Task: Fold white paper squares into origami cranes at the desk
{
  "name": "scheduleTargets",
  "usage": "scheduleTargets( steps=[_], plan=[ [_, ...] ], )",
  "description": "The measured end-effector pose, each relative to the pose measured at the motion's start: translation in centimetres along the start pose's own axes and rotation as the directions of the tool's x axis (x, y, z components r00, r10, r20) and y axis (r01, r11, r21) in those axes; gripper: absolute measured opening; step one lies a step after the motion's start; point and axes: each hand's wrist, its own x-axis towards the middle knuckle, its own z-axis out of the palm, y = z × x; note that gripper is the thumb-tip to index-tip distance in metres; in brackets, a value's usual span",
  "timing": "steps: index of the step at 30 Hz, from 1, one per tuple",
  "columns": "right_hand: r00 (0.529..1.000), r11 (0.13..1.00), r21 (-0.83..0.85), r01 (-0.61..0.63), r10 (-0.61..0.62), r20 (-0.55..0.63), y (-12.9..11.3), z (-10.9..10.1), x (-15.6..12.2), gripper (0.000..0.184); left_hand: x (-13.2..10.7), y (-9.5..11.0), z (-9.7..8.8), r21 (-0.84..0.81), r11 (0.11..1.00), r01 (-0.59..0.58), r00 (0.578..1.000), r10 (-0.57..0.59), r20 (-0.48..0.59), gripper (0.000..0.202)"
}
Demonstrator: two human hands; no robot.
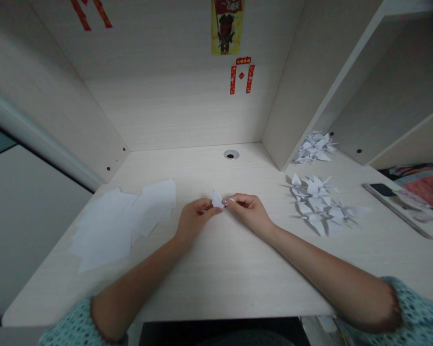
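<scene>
Both hands meet over the middle of the desk around a small folded white paper crane point(217, 199). My left hand point(198, 215) is closed, its thumb and fingers pinching the crane's body from the left. From the right, my right hand point(248, 209) pinches a thin end of the same paper between thumb and fingertips. One pointed white flap stands up between the hands; the lower part of the fold is hidden by the fingers. Left of my left hand lie overlapping sheets of white paper point(106, 230). Right of my right hand sits a group of folded paper cranes point(315, 199).
A second heap of paper cranes point(315, 146) lies behind, beside the upright partition point(292, 96). A phone point(406, 209) rests at the right near a reddish cloth point(427, 185). A round cable hole point(231, 154) is at the back of the desk point(238, 278).
</scene>
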Motion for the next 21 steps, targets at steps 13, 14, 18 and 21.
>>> scheduleTargets(
  steps=[13,14,18,21],
  plan=[
    [0.998,0.999,-0.04,0.035,-0.033,0.049,0.05,0.22,-0.35,0.03,0.01,0.41,-0.44,-0.004,0.992,-0.123,0.98,0.121,-0.159,0.02],
    [0.998,0.998,-0.043,0.036,-0.034,0.058,0.02,0.25,-0.38,0.031,-0.03,0.41,-0.4,0.003,0.992,-0.125,0.979,0.124,-0.161,0.02],
    [0.996,0.999,-0.03,0.028,-0.025,0.08,0.02,0.44,-0.5,0.031,-0.29,0.55,-0.21,0.06,0.989,-0.133,0.977,0.141,-0.157,0.02],
    [0.996,0.999,-0.043,-0.002,0.005,0.086,0.21,0.59,-0.53,0.029,-0.54,0.76,-0.02,0.108,0.985,-0.132,0.977,0.148,-0.152,0.019]
  ],
)
